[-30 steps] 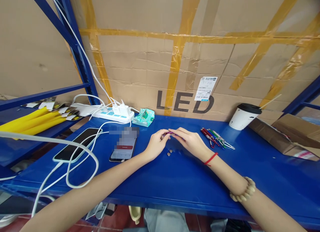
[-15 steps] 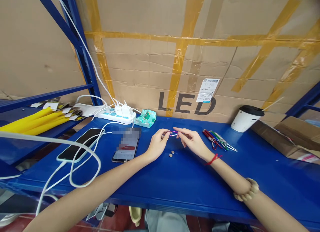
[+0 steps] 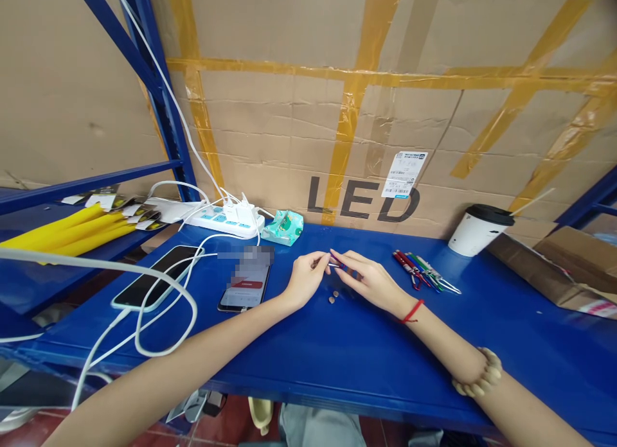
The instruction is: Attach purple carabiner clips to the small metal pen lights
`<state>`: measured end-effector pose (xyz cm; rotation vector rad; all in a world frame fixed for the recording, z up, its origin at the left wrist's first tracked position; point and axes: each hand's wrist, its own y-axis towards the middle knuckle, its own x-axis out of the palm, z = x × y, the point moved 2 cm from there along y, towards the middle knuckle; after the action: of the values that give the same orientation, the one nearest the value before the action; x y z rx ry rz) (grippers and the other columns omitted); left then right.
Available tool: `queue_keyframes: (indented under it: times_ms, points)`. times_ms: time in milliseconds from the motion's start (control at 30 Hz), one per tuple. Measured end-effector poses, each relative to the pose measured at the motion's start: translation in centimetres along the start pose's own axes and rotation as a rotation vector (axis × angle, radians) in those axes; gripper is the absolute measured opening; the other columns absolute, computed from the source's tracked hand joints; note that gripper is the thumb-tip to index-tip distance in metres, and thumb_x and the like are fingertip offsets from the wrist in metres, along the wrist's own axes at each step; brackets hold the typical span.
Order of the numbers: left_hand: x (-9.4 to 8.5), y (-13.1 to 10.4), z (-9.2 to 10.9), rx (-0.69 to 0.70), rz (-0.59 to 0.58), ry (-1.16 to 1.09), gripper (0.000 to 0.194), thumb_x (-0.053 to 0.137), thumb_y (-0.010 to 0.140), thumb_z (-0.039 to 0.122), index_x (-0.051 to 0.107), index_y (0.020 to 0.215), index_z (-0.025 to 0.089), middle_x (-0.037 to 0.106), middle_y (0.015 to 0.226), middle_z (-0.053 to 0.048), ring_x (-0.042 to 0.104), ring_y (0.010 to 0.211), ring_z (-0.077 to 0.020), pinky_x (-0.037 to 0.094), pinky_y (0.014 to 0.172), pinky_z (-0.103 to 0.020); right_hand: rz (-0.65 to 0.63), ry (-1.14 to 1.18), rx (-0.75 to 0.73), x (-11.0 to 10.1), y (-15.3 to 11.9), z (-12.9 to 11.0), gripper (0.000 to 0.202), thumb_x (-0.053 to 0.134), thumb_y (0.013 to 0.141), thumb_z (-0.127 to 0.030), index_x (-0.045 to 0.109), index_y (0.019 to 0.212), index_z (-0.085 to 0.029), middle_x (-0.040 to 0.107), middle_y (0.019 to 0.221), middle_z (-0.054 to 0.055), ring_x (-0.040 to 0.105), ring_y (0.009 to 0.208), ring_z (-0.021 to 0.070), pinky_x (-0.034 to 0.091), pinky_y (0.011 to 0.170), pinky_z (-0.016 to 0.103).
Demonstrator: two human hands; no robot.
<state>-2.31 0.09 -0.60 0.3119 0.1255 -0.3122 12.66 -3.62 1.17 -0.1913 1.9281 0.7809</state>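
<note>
My left hand (image 3: 306, 279) is closed in a pinch on one end of a thin purple-and-white stick-like piece (image 3: 336, 263). From the other side, the thumb and fingers of my right hand (image 3: 369, 279) close around the same piece. Much of it is hidden by the fingertips, so its exact kind cannot be made out. Just below the hands, two small round metallic discs (image 3: 333, 297) lie on the blue tabletop (image 3: 308, 344). To the right of my right hand lies a row of slim pen-like tools with clip ends (image 3: 424, 271), in red, blue, green and silver.
Left of the hands are a phone with a lit screen (image 3: 245, 280), another phone (image 3: 157, 277) and looping white cables. A power strip (image 3: 226, 221) and a green packet (image 3: 284, 228) sit behind. A lidded cup (image 3: 477, 232) and an open cardboard box (image 3: 554, 261) stand right.
My right hand has turned palm-down and its fingers have come closer to my left fingertips, covering more of the thin piece. My left hand stays nearly where it was.
</note>
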Motion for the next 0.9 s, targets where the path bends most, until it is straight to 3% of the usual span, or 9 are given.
queue_keyframes:
  times_ms: [367,900]
  points:
    - [0.09,-0.26,0.37,0.033,-0.075,0.1,0.033,0.041,0.083,0.036,0.055,0.061,0.014,0.052,0.056,0.001,0.049,0.056,-0.0095,0.036,0.058,-0.019,0.011,-0.377,-0.17,0.61,-0.11,-0.02,0.039,0.029,0.095,-0.03,0.049,0.121,-0.009,0.062,0.082,0.01,0.062,0.074,0.0199,0.052,0.061,0.029]
    - [-0.03,-0.3,0.58,0.088,-0.058,0.086,0.035,0.042,0.084,0.039,0.06,0.066,0.014,0.058,0.063,-0.001,0.052,0.062,-0.0113,0.04,0.063,-0.02,0.136,-0.374,-0.215,0.48,0.11,-0.41,0.033,0.03,0.095,-0.028,0.053,0.109,-0.01,0.06,0.077,0.01,0.057,0.072,0.0196,0.051,0.063,0.031]
